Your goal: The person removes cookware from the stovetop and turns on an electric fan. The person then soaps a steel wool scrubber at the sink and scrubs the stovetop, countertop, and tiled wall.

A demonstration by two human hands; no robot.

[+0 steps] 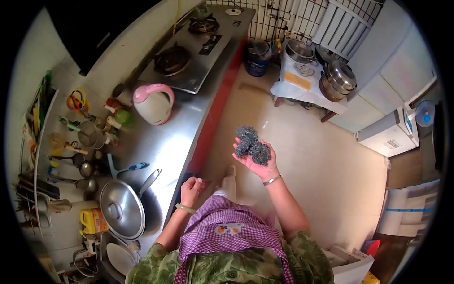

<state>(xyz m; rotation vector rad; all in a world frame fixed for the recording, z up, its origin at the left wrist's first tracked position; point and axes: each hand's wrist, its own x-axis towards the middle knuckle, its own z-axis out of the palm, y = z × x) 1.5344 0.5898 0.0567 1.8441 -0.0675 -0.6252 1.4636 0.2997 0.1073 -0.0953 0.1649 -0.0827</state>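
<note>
On the upturned palm of my right hand [262, 163] rest grey steel wool scourers [252, 146], bunched in clumps, with fingers curled around their edge. The hand is held out over the floor, in front of my body. My left hand [191, 190] is beside the counter's front edge, its fingers curled in and nothing visible in them. Closest to it on the counter is a lidded wok [124, 208] with its handle pointing up and right. A purple checked apron [227, 232] covers my front.
The steel counter [168, 137] runs along the left, with a pink and white kettle [154, 104], a gas stove [182, 66] and a utensil rack. A low table [283, 90] at the back holds pots [338, 80]. A white box [390, 132] stands on the right.
</note>
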